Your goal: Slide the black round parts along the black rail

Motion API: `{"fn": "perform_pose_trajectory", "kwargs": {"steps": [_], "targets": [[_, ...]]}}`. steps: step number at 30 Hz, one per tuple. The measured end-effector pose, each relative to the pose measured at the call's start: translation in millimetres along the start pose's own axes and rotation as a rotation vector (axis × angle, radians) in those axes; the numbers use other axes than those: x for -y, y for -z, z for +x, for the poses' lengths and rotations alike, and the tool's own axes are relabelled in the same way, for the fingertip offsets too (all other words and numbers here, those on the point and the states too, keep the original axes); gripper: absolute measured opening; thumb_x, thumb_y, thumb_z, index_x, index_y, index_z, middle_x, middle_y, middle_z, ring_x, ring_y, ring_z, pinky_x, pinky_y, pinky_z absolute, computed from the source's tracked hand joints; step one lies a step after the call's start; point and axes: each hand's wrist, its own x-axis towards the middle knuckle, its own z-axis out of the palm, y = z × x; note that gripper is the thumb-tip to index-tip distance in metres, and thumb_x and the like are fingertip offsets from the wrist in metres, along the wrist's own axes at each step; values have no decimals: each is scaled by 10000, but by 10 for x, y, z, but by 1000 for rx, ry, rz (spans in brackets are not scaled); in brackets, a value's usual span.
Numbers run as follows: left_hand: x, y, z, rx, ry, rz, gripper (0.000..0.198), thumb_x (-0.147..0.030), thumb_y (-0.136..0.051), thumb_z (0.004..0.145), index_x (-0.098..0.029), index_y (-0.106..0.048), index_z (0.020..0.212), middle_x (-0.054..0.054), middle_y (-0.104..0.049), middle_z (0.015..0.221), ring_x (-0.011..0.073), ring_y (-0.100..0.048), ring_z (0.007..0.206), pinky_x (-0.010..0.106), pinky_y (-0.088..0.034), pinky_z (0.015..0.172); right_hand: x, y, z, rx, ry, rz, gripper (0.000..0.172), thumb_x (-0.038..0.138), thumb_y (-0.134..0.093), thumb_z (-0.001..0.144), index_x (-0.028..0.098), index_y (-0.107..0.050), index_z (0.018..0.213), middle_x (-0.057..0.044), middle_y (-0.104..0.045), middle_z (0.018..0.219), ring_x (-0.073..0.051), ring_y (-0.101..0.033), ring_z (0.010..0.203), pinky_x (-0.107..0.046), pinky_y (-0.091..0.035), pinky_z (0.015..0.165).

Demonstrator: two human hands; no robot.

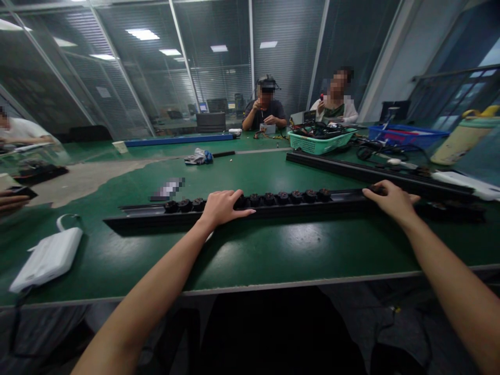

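The long black metal rail (297, 205) lies lengthwise across the green matte tabletop (273, 250), a row of round black knobs (283, 197) seated in its channel. The left hand (222, 207) rests over it, fingers together and flat; the right hand (388, 200) presses its far stretch, fingers loosely spread. An uneven push could, I judge, skew the slick rail and tip knobs out.

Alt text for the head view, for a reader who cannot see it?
Both hands rest on a long black rail lying across a green table: left hand beside a row of round black parts, right hand farther along. A white device lies at left; a green basket sits behind.
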Motion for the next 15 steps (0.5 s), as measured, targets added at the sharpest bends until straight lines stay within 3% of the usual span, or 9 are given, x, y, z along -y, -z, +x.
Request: {"fn": "perform_pose_trajectory", "kwargs": {"steps": [6, 15], "targets": [[-1, 3, 1, -5, 5, -2, 771, -844, -294, 781, -226, -601, 1126, 94, -704, 936, 252, -647, 843, 304, -336, 642, -66, -49, 31, 14, -3, -31, 499, 687, -432, 745, 263, -566, 972, -92, -648, 954, -314, -559, 975, -490, -279, 917], [3, 9, 3, -5, -7, 7, 777, -843, -282, 786, -225, -599, 1135, 90, -705, 931, 253, -652, 841, 306, -334, 632, -99, -61, 54, 2, -42, -51, 516, 706, -440, 723, 278, -576, 975, -113, -650, 983, -367, -511, 1074, -546, -279, 918]]}}
